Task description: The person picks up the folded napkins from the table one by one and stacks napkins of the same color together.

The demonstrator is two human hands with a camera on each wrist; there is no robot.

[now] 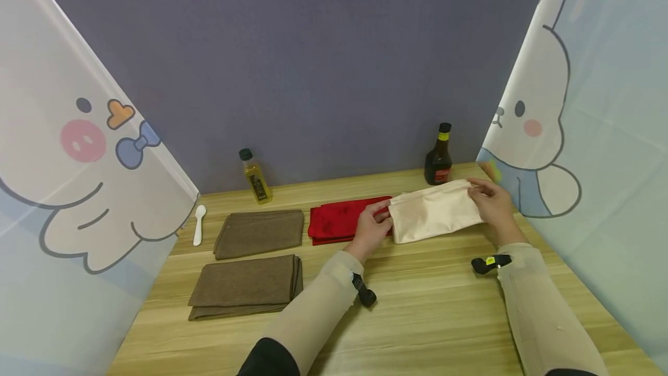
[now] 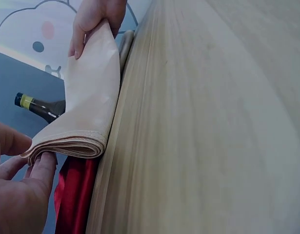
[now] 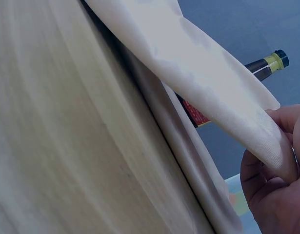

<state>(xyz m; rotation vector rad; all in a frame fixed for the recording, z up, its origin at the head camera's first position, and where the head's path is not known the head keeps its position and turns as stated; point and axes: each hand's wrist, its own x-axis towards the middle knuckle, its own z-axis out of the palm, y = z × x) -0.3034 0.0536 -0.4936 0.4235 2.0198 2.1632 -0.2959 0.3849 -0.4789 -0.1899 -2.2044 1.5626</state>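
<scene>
A folded cream cloth (image 1: 435, 210) is held up at the right of the table, slightly tilted. My right hand (image 1: 492, 205) grips its right end between thumb and fingers; the right wrist view shows that end raised. At the other end, my left hand (image 1: 373, 228) has its fingers tucked under the folded layers (image 2: 67, 146) with the thumb over the edge. Beneath the lifted part, another cream layer (image 3: 198, 175) lies on the table; whether it belongs to the same cloth I cannot tell. A folded red cloth (image 1: 339, 219) lies partly behind my left hand.
Two folded brown cloths, a rear one (image 1: 261, 234) and a front one (image 1: 242, 283), lie at the left. A white spoon (image 1: 198, 225) is beside them. Along the back stand an oil bottle (image 1: 257, 179) and a dark sauce bottle (image 1: 438, 158). Printed curtains flank the wooden table (image 1: 417, 318).
</scene>
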